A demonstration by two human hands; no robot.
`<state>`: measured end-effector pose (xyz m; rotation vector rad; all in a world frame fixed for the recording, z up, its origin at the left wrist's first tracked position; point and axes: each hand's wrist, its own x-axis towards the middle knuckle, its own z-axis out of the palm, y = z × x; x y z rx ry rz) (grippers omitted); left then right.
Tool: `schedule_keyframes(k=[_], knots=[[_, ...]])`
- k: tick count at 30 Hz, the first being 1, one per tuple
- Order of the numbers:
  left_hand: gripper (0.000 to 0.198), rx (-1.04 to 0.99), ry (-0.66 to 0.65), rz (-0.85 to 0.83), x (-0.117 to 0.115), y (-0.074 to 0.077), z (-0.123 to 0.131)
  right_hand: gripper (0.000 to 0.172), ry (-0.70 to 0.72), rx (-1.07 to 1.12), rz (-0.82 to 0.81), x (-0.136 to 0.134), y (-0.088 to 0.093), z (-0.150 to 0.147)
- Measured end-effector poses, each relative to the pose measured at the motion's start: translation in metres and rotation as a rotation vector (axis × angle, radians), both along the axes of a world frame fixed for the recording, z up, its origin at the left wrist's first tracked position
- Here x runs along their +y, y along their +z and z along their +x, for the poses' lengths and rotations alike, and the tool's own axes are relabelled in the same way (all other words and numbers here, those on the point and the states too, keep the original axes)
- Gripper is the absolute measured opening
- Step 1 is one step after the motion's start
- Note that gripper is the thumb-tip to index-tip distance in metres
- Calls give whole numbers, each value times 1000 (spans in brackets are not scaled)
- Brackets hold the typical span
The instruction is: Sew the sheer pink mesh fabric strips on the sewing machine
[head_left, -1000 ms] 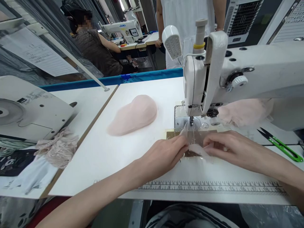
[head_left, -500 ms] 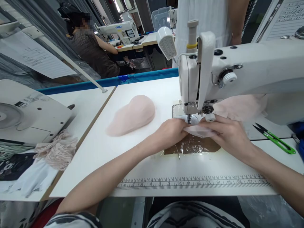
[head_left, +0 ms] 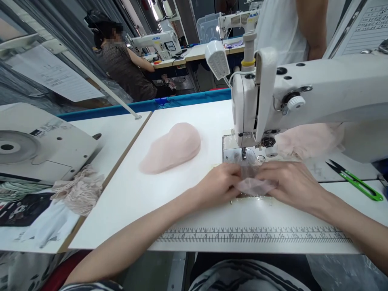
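Note:
Between my two hands, just in front of the sewing machine's (head_left: pixel 251 105) needle and presser foot (head_left: pixel 244 153), is a piece of sheer pale pink fabric (head_left: pixel 254 186). My left hand (head_left: pixel 220 182) has its fingers closed on the left side of the fabric. On the other side my right hand (head_left: pixel 291 182) pinches it, fingers bent and partly hidden. The cloth stretches back toward the foot. To the left lies a stack of pale pink cup-shaped pieces (head_left: pixel 174 147). More pink fabric (head_left: pixel 309 139) is bunched under the machine arm.
Green thread snips (head_left: pixel 354 180) lie at the right. A printed ruler (head_left: pixel 242 235) runs along the table's front edge. Beige cords (head_left: pixel 80 192) sit left, near another machine (head_left: pixel 45 141). A seated person (head_left: pixel 124 64) and a standing person (head_left: pixel 291 28) are beyond the blue edge.
Both hands have come toward me with the sheer fabric, away from the presser foot. The metal needle plate shows more now. The camera view has shifted slightly.

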<state>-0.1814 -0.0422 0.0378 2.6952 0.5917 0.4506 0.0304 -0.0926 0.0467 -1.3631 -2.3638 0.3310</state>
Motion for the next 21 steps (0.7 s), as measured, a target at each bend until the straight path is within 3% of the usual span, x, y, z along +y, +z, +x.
schedule_keyframes(k=[3,6,21], knots=[[23,14,3,480,-17,-10,-2,19,100,-86,179,-4,-1,-4],[18,52,13,660,-27,-13,-6,27,135,-89,256,-7,-3,-6],[31,150,64,531,-24,-15,-9,31,134,-124,297,-5,-5,-8]])
